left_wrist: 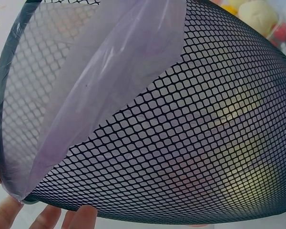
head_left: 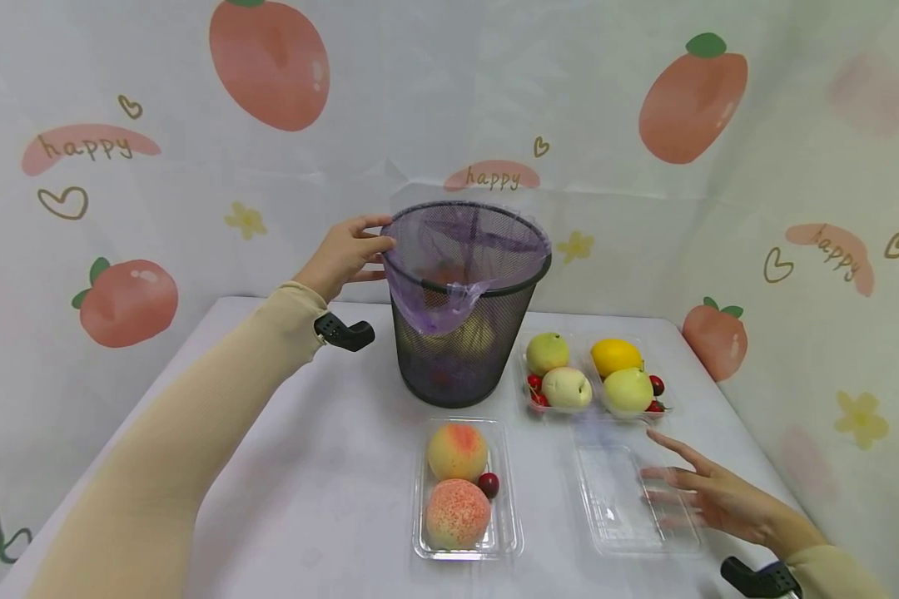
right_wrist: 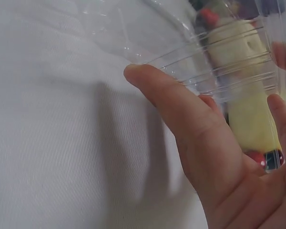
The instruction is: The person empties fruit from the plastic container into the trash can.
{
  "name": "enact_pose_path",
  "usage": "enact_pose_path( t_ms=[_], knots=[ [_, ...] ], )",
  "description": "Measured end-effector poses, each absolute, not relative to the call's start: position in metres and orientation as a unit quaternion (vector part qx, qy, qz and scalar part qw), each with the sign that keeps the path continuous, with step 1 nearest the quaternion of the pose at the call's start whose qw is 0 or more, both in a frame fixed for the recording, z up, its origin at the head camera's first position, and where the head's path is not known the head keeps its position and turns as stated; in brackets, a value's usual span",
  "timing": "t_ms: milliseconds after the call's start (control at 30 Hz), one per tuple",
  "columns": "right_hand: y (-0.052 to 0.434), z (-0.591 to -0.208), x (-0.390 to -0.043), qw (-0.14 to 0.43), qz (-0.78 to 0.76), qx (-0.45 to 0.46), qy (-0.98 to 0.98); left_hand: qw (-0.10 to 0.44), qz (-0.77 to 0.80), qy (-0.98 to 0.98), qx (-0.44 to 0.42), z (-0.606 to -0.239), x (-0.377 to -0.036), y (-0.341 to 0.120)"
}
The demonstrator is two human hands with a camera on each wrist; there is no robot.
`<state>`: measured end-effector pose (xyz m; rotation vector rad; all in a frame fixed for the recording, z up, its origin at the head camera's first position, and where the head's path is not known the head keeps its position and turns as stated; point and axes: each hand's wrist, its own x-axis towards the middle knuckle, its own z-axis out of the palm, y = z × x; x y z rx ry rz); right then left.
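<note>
Left hand (head_left: 342,256) on bin (head_left: 460,349) rim; right hand (head_left: 719,492) at empty tray (head_left: 629,499).
Left fingers curled over the rim of the black mesh bin, lined with a purple bag (head_left: 449,274), standing mid-table behind the fruit trays. Right fingers were spread and straight, over the empty clear tray at front right; contact could not be told. Peach tray (head_left: 466,491) sat front centre, mixed-fruit tray (head_left: 595,376) just right of bin.

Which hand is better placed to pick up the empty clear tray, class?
Right. The right hand hovers open beside the empty clear tray, while the left hand holds the mesh bin at its rim.
</note>
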<state>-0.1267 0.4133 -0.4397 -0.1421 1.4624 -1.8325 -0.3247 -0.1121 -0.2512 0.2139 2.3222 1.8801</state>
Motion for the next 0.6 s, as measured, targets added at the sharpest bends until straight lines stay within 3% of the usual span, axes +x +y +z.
enact_pose_path(
  t_ms=[600],
  knots=[
    [0.4186,-0.4396,-0.1294,0.408,-0.728,-0.043,0.55,0.076,0.629,0.771,0.069,-0.2516,-0.3258,-0.112]
  ],
)
